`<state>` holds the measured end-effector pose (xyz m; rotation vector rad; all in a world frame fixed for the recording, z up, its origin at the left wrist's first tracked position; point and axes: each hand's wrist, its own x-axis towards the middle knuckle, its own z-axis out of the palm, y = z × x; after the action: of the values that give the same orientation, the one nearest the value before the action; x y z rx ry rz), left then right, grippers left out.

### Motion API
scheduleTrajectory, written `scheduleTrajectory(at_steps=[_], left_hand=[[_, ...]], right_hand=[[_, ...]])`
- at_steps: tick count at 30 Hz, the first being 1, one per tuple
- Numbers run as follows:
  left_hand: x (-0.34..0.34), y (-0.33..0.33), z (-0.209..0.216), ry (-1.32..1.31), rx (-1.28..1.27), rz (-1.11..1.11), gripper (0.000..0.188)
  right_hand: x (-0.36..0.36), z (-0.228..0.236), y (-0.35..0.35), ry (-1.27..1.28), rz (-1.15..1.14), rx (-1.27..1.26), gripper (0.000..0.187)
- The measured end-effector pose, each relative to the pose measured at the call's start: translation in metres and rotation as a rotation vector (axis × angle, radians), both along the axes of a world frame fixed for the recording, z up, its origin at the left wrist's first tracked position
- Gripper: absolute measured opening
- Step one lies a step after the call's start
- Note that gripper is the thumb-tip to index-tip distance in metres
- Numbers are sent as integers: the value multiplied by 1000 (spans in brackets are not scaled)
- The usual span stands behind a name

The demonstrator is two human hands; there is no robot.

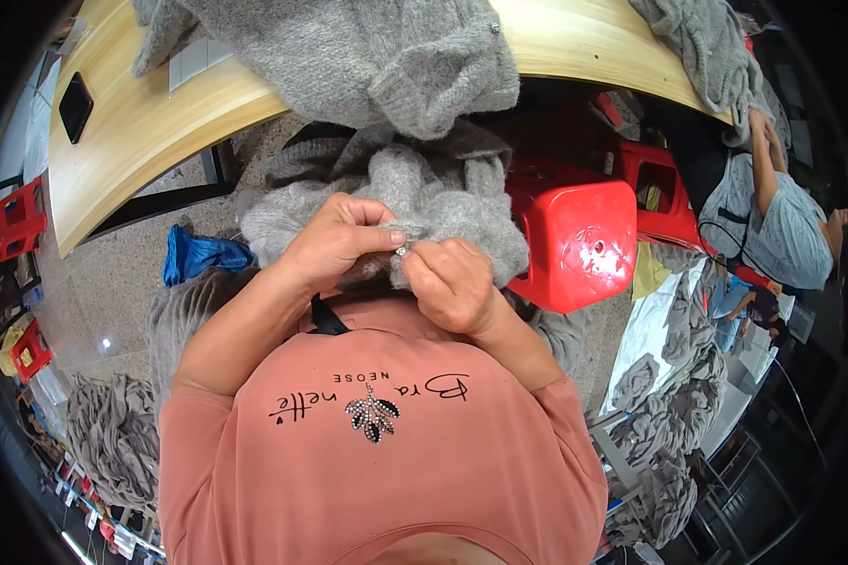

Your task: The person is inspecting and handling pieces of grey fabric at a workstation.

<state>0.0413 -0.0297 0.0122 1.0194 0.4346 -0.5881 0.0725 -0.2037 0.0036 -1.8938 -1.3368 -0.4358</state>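
Note:
A grey knit garment [400, 179] lies bunched over my lap, below the table edge. My left hand [344, 245] is closed on it, thumb and fingers pinching a fold of the knit. Just under that thumb shows a small shiny button [401, 251]. My right hand [450, 284] is closed against the same spot, its fingertips pressed together beside the button. Whatever those fingertips hold is too small or hidden to tell. Another grey knit garment [349, 61] is heaped on the table in front of me, with a similar shiny button near its right edge.
The wooden table [113, 179] curves across the front, with a black phone [75, 107] at its left. A red stool [584, 240] stands close on my right. Blue cloth [203, 256] lies at left. Grey knit piles [113, 438] flank me. Another person [773, 207] sits at far right.

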Motion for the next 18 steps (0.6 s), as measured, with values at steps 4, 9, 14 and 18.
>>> scheduleTrajectory(at_steps=[4, 9, 14, 18], left_hand=[[0, 2, -3, -46, 42, -13, 8], [-1, 5, 2, -83, 86, -28, 9], [-5, 8, -2, -129, 136, -44, 8], [-9, 4, 11, -198, 222, 5, 4]], right_hand=[[0, -6, 3, 2, 19, 38, 23], [0, -10, 0, -36, -5, 84, 24], [2, -8, 4, 11, 31, 43, 22], [4, -13, 10, 2, -10, 67, 17]])
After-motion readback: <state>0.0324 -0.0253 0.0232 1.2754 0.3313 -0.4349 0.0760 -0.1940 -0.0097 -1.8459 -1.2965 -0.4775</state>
